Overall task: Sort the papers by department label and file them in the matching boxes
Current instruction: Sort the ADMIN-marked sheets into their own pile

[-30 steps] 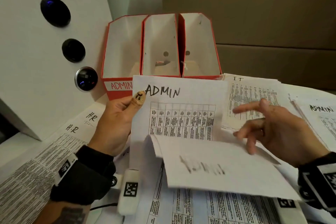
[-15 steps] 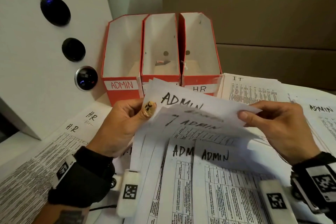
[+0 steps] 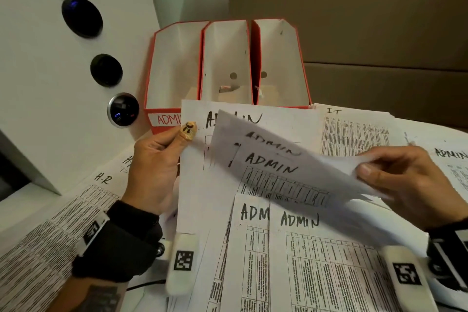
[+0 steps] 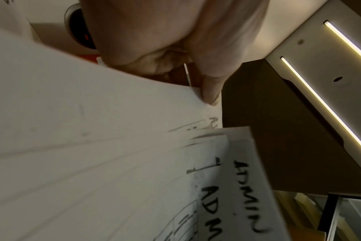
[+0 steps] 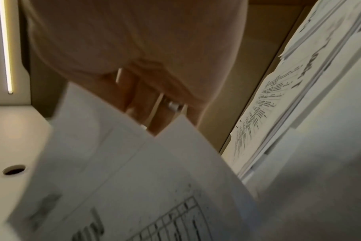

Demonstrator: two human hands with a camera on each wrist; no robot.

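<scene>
1. Left hand (image 3: 154, 167) pinching the ADMIN stack (image 3: 200, 185) at its top left corner.
2. Right hand (image 3: 415, 185) clamped on loose ADMIN sheets (image 3: 291, 172), long axis slanting across between both hands.
3. ADMIN box (image 3: 164, 119) straight beyond, at the worktop's rear edge, nearer the left hand.

Three file boxes (image 3: 228, 66) stand side by side at the far centre of the desk (image 3: 15, 213), touching one another. A panel (image 3: 50, 83) stands to their left. The HR papers (image 3: 50, 230) lie near left. The IT papers (image 3: 354, 134) lie just right of the boxes, with further ADMIN papers (image 3: 453, 167) at the far right. The left hand (image 3: 152, 170) holds an ADMIN sheet (image 3: 278, 119) upright in front of the boxes. The right hand (image 3: 410, 185) holds tilted sheets (image 3: 286, 180) in front of that sheet. An ADMIN stack (image 3: 304, 261) lies near centre, below both hands.
</scene>
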